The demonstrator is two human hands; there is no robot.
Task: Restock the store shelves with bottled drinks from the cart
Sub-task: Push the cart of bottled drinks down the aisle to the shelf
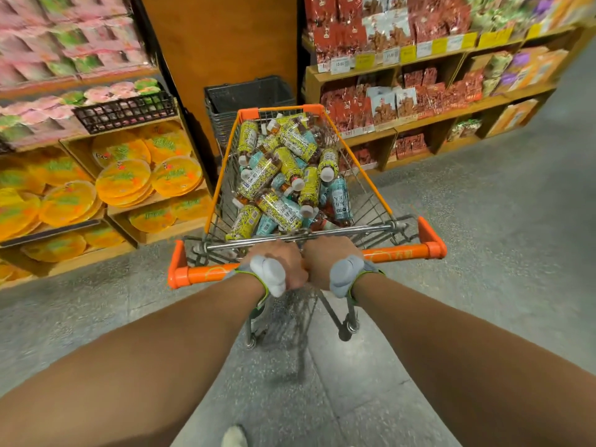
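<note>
A wire shopping cart (371, 188) with orange trim stands in front of me, piled with several bottled drinks (283, 175) in yellow-green and pale blue labels, lying loose at all angles. Its orange handle bar (400, 253) runs across the near end. My left hand (280, 262) and my right hand (329, 259) grip the middle of that bar side by side, fingers curled over it. Both wrists wear grey straps with pale pads.
Wooden shelves (154, 201) on the left hold round yellow packs and pink-green packs. Shelves (429, 117) on the right hold red snack bags with price tags. A stack of dark baskets (245, 95) stands against an orange pillar (219, 43) ahead. Grey floor (483, 221) stretches to the right.
</note>
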